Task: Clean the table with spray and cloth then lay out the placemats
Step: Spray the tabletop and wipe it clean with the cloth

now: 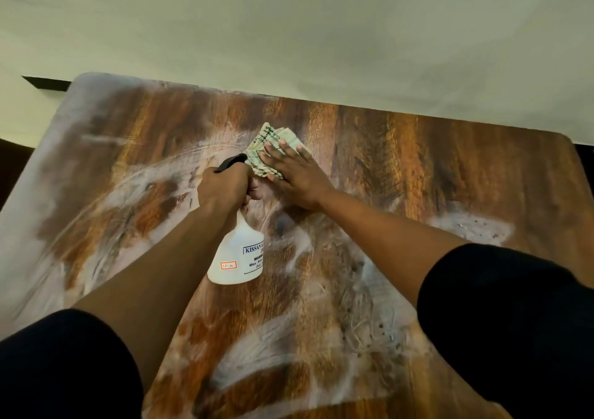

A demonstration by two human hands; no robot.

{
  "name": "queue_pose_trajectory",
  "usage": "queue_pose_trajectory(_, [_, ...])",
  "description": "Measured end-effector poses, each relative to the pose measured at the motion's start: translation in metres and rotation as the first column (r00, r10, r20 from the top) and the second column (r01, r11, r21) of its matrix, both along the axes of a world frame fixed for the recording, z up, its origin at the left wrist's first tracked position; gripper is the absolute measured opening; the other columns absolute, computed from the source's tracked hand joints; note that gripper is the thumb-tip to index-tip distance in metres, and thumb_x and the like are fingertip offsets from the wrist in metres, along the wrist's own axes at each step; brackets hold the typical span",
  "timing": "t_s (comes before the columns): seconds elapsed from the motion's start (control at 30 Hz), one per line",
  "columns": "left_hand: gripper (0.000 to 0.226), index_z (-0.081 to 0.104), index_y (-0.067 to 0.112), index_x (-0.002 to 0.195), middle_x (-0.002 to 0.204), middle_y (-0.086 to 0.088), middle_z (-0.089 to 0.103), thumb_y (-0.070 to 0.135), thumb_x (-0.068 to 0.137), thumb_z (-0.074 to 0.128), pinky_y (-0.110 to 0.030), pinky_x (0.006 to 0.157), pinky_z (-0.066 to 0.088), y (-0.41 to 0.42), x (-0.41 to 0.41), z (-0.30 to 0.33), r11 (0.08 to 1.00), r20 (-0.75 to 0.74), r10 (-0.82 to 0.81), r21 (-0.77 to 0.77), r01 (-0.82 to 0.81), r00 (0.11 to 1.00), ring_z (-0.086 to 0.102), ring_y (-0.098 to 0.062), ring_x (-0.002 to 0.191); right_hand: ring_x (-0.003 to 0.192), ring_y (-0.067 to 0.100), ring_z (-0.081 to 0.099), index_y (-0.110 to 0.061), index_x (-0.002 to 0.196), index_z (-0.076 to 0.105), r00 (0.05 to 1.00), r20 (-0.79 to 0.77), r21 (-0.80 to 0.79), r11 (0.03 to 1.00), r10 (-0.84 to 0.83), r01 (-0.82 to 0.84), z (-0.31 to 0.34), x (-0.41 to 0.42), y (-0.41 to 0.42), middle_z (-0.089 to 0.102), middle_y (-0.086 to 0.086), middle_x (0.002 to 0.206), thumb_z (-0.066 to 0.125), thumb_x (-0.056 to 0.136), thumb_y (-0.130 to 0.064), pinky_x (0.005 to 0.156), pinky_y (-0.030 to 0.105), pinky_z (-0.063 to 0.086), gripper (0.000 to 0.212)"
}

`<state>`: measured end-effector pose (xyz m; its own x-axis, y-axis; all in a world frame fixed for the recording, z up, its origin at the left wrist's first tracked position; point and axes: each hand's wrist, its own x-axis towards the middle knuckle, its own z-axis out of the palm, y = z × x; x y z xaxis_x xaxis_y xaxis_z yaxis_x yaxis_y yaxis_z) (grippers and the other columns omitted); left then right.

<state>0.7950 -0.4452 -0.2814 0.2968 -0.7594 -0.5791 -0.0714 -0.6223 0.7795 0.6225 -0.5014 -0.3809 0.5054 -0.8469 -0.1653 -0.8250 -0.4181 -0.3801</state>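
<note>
A wooden table (434, 167) fills the view, its top smeared with white wet streaks. My left hand (225, 190) grips the neck of a white spray bottle (236, 254) with a black nozzle and holds it above the table's middle. Just to its right, my right hand (295, 174) presses flat with straight fingers on a folded, pale checked cloth (270, 143) lying on the tabletop. No placemats are in view.
A pale wall (289, 32) runs right behind the table's far edge. A dark ledge (45, 83) shows at the far left corner. White foamy patches with dark specks lie on the right side of the tabletop (472, 225).
</note>
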Motion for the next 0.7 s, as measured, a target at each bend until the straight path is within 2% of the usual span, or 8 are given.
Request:
queue_pose_trajectory(0.1, [0.027,0.067,0.039,0.085,0.069,-0.007,0.072,0.013,0.084,0.061,-0.028,0.048,0.041,0.013,0.0,-0.002,1.0,-0.012,0.004,0.002,-0.004,1.0,0.07,-0.024,0.068,0.159,0.017,-0.002,-0.036,0.163,0.015,0.994,-0.018,0.015,0.994,-0.107,0.108,0.003,-0.042,0.004,0.005,-0.009,0.172,0.029,0.11,-0.047,0.129,0.044,0.001,0.056])
queue_pose_trajectory(0.2, [0.033,0.071,0.03,0.111,0.07,-0.007,0.072,0.011,0.087,0.06,-0.026,0.047,0.04,0.026,-0.001,0.0,1.0,-0.007,0.017,0.0,-0.017,1.0,0.071,-0.022,0.067,0.159,0.019,-0.002,-0.038,0.163,0.012,0.959,-0.054,-0.02,0.96,-0.279,0.279,0.001,-0.094,0.014,0.004,-0.009,0.172,0.023,0.109,-0.052,0.129,0.05,0.006,0.056])
queue_pose_trajectory(0.27, [0.039,0.067,0.034,0.119,0.072,-0.007,0.071,0.01,0.089,0.059,-0.025,0.046,0.04,0.036,-0.001,0.002,1.0,-0.007,0.022,-0.008,-0.022,1.0,0.071,-0.021,0.066,0.159,0.021,-0.003,-0.036,0.163,0.011,0.937,-0.087,-0.008,0.941,-0.339,0.339,0.001,-0.117,0.016,0.002,-0.008,0.172,0.023,0.109,-0.051,0.129,0.051,0.007,0.057])
queue_pose_trajectory(0.33, [0.036,0.064,0.038,0.111,0.072,-0.007,0.07,0.009,0.09,0.059,-0.026,0.047,0.04,0.047,-0.003,0.007,0.999,-0.001,0.041,-0.009,-0.041,0.999,0.07,-0.022,0.067,0.159,0.022,-0.004,-0.033,0.164,0.01,0.925,-0.112,0.016,0.93,-0.363,0.367,0.005,-0.123,0.018,0.0,-0.006,0.172,0.025,0.11,-0.049,0.129,0.049,0.004,0.058])
queue_pose_trajectory(0.4, [0.024,0.066,0.032,0.092,0.072,-0.007,0.07,0.009,0.09,0.06,-0.027,0.049,0.04,0.056,-0.005,0.01,0.998,0.013,0.066,-0.008,-0.065,0.998,0.07,-0.024,0.07,0.159,0.023,-0.005,-0.032,0.164,0.01,0.917,-0.115,0.042,0.921,-0.381,0.388,0.008,-0.115,0.018,-0.002,-0.006,0.172,0.027,0.11,-0.048,0.129,0.049,0.002,0.058])
queue_pose_trajectory(0.47, [0.025,0.063,0.031,0.081,0.075,-0.01,0.07,0.009,0.091,0.06,-0.028,0.05,0.039,0.065,-0.007,0.012,0.996,0.015,0.088,-0.012,-0.088,0.996,0.07,-0.025,0.071,0.159,0.024,-0.005,-0.032,0.164,0.011,0.926,-0.103,0.062,0.927,-0.363,0.37,0.011,-0.1,0.019,-0.003,-0.005,0.172,0.028,0.11,-0.047,0.128,0.051,0.002,0.059])
queue_pose_trajectory(0.7, [0.025,0.062,0.03,0.073,0.07,-0.011,0.071,0.01,0.088,0.061,-0.028,0.051,0.038,0.079,0.0,0.015,0.99,0.023,0.144,-0.012,-0.144,0.989,0.064,-0.028,0.073,0.159,0.023,-0.007,-0.033,0.164,0.012,0.992,-0.076,0.074,0.992,-0.097,0.103,0.016,-0.017,0.041,-0.003,-0.005,0.172,0.028,0.11,-0.048,0.128,0.048,-0.003,0.059])
